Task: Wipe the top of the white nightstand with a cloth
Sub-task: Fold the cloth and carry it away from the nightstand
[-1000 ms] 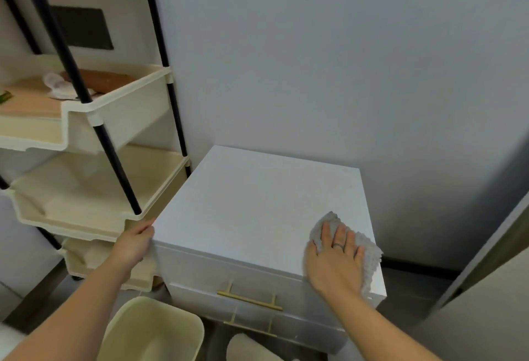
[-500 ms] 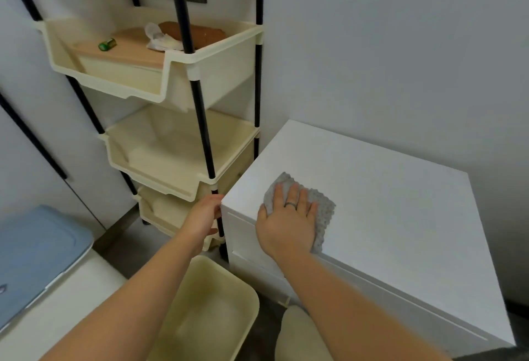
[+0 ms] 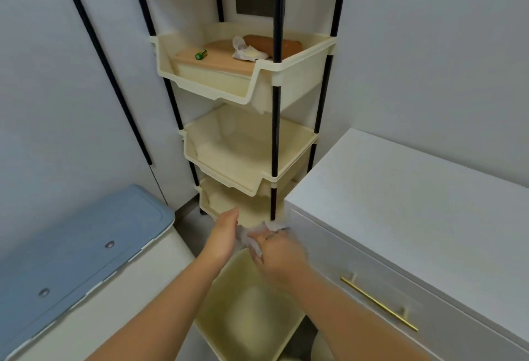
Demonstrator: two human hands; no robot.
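Head cam: our right hand (image 3: 276, 252) clutched the crumpled grey cloth (image 3: 253, 236), left hand (image 3: 226, 232) grip unreadable, so a fumble could've dropped it in the cream plastic bin (image 3: 246, 312).

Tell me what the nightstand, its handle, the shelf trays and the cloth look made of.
The nightstand: white matte board, probably laminate, with a faintly grained top. The handle: brass-coloured metal, a shiny thin bar. The trays: cream plastic, with smooth moulded rims. The cloth: pale thin fabric, crumpled; blur hides its weave.
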